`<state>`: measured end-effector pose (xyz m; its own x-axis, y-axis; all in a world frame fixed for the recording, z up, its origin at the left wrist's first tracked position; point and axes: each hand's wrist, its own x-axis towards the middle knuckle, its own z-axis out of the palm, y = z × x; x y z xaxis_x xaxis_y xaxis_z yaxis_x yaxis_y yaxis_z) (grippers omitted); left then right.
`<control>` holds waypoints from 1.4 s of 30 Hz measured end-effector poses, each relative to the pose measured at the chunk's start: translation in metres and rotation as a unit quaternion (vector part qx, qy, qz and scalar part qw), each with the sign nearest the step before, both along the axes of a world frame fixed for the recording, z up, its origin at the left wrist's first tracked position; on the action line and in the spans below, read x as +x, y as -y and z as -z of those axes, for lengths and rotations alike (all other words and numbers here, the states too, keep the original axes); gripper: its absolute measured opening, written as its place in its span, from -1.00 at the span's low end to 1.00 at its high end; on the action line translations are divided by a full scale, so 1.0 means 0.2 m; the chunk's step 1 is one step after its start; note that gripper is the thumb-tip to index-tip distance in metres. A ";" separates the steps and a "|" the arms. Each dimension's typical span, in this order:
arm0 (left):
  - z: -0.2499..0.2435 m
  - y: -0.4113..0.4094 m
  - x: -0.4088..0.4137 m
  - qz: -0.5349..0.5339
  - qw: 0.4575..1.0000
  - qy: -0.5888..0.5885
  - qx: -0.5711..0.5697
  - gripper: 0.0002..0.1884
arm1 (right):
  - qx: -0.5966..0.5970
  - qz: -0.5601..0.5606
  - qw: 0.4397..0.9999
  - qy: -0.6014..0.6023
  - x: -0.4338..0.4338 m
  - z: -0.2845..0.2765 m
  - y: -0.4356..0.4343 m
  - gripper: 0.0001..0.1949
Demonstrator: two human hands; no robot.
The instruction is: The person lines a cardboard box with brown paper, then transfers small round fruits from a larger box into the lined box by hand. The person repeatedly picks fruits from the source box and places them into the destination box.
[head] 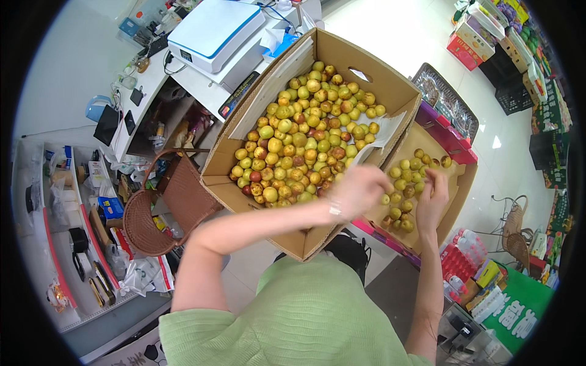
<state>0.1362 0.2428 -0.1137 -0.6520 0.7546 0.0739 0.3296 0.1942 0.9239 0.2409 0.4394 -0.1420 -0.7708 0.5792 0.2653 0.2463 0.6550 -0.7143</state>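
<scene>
A large cardboard box [220,181] holds many winter jujubes [300,139], green-yellow with brown patches and a few dark red. Beside it on the right, a shallower cardboard box with a pink outer side [463,183] holds a smaller group of jujubes [417,167]. My left hand [362,190], blurred, reaches across the larger box to the side shared by the two boxes. Its fingertips are near jujubes in the smaller box, and its grip is unclear. Over the smaller box, my right hand [434,194] has bent fingers close beside the jujubes; whether it holds one is hidden.
A white counter scale [217,32] stands on the counter beyond the larger box. To the left are a brown wicker chair [151,224] and shelf compartments with packages. A black plastic tray [446,98] adjoins the smaller box. Bottled drinks [464,256] stand at right.
</scene>
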 end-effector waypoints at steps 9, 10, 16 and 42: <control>0.41 0.64 -0.78 0.042 0.804 -0.455 -0.381 -0.37 | 0.029 -0.332 0.887 0.319 -0.90 0.30 0.67 -0.69; 0.39 0.65 -0.75 0.048 0.804 -0.424 -0.415 -0.36 | 0.052 -0.327 0.879 0.343 -0.93 0.32 0.72 -0.67; 0.30 0.62 -0.57 0.085 0.776 -0.310 -0.542 -0.34 | 0.134 -0.340 0.856 0.365 -0.91 0.44 0.82 -0.47; 0.28 0.72 0.01 0.276 0.863 -0.135 -0.401 -0.69 | 0.322 -0.527 0.772 0.148 -0.97 0.39 1.14 -0.64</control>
